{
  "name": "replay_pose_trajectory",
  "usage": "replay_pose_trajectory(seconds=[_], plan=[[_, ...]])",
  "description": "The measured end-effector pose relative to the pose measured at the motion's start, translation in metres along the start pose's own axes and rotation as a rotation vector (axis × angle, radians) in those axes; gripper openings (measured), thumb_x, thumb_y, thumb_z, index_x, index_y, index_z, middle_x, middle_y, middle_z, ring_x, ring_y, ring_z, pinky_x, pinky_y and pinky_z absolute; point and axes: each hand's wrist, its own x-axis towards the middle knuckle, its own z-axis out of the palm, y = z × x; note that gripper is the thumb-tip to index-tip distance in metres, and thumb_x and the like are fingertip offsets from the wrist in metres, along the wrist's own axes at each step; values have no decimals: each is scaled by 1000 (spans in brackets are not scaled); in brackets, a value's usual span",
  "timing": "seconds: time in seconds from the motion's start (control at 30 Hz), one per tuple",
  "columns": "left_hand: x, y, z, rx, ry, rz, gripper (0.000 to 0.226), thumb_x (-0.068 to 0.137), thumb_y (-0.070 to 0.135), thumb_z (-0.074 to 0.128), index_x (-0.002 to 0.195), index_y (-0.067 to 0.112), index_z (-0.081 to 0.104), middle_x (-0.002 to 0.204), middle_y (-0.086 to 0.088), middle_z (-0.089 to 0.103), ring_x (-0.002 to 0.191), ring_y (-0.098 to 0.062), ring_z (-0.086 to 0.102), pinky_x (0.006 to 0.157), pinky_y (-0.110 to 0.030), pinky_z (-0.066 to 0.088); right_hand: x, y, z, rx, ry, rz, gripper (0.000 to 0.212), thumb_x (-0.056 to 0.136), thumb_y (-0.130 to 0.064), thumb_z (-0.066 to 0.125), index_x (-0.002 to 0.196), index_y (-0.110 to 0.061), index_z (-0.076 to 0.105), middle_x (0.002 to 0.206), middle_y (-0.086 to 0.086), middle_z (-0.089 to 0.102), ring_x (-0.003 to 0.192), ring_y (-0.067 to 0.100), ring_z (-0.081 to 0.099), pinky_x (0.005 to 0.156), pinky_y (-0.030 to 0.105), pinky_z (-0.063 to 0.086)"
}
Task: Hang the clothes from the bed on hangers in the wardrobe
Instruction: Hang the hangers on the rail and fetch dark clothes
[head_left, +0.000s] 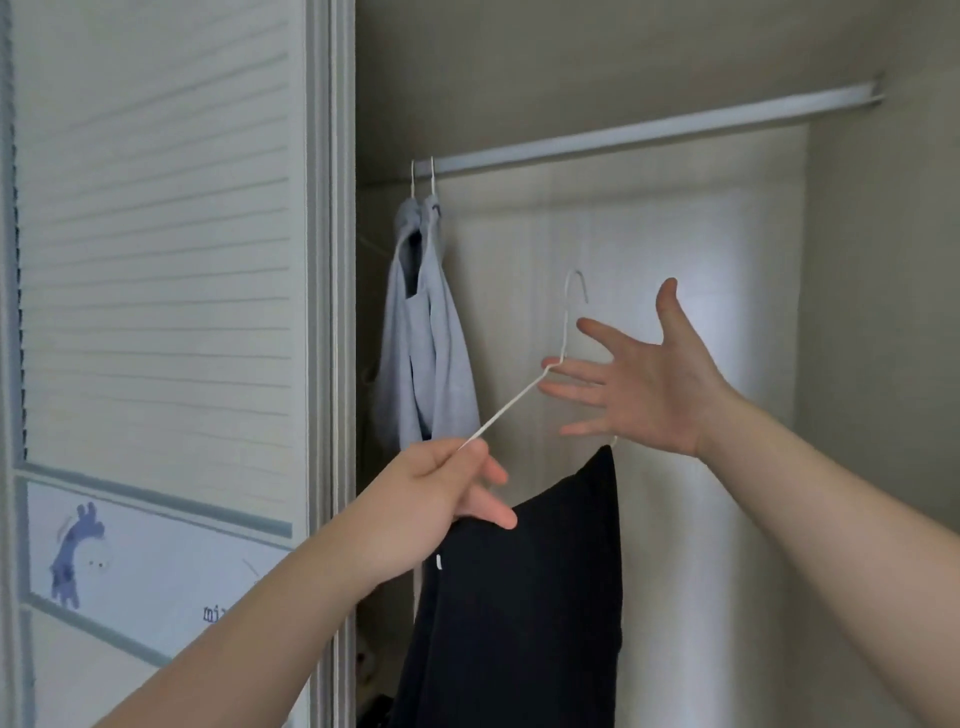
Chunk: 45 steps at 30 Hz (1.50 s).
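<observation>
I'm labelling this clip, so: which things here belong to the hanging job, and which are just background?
Job: white wire hanger, black garment on it, wardrobe rail, grey garment already hung, left hand, right hand.
Background: louvred door, giraffe sticker.

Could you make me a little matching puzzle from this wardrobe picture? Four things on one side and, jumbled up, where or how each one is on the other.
Things:
1. grey garment
2. black garment
3. white hanger
4. right hand

Place or state:
a. pinched by the left hand
b. fingers spread, gripping nothing
c. hanging from the rail, far left
d. hanging low, below both hands

Pairs: 1-c, 2-d, 3-a, 4-b
</observation>
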Motion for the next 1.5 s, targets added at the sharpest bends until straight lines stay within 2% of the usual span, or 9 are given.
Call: replay_pose_trajectory(seconds=[0.2,0.33,0.5,0.77,1.0,1.1,1.2,1.33,1.5], plan=[[80,26,-23,86,63,72,38,108,33,34,106,9,63,84,-11,77,91,-22,73,102,-40,49,81,-52,-5,-82,-34,-76,101,69,-94,31,151,-35,28,137,22,55,119,42,59,103,71,30],[127,54,-33,108,140,120,39,109,32,34,107,3,60,88,-19,76,78,-16,72,68,-16,53,135,-88,-8,-125,-73,-154,103,69,-94,30,152,-33,27,138,23,53,118,41,60,104,71,28],[186,87,-47,217,261,205,38,109,32,34,106,4,61,88,-21,75,64,-11,68,58,-12,48,191,-135,-14,-152,-113,-256,106,67,-95,31,152,-31,27,135,25,54,115,39,62,104,71,28],[259,130,-65,436,409,295,39,109,35,31,100,11,60,76,-6,77,95,-28,71,96,-42,53,256,-195,-12,-190,-126,-362,106,68,-96,26,150,-29,33,125,23,60,110,37,65,102,67,35],[306,142,-71,524,467,279,37,108,35,33,97,13,60,75,-7,76,87,-29,70,95,-45,53,295,-207,-15,-166,-99,-389,106,70,-94,24,150,-26,33,131,20,57,108,36,66,102,65,36],[319,141,-71,603,465,213,37,108,34,31,98,12,59,82,-11,77,76,-18,67,75,-32,54,308,-199,-23,-136,-78,-348,106,71,-94,25,149,-22,36,139,21,51,110,36,64,102,65,37],[321,135,-71,683,451,171,36,108,31,31,93,14,58,89,-14,77,79,-22,69,58,-26,47,320,-186,-33,-123,-83,-313,105,72,-93,25,147,-22,39,136,21,54,108,36,66,102,65,37],[323,119,-76,785,476,145,40,105,31,36,93,6,66,88,-16,76,88,-32,71,86,-41,57,330,-169,-42,-140,-96,-273,105,70,-94,26,146,-23,38,132,20,58,106,36,67,99,63,41],[318,121,-83,914,483,152,33,103,23,38,97,7,66,85,-8,76,81,-26,71,84,-38,57,335,-156,-43,-267,-45,-318,84,78,-88,27,128,-25,50,117,11,69,99,34,70,87,54,53]])
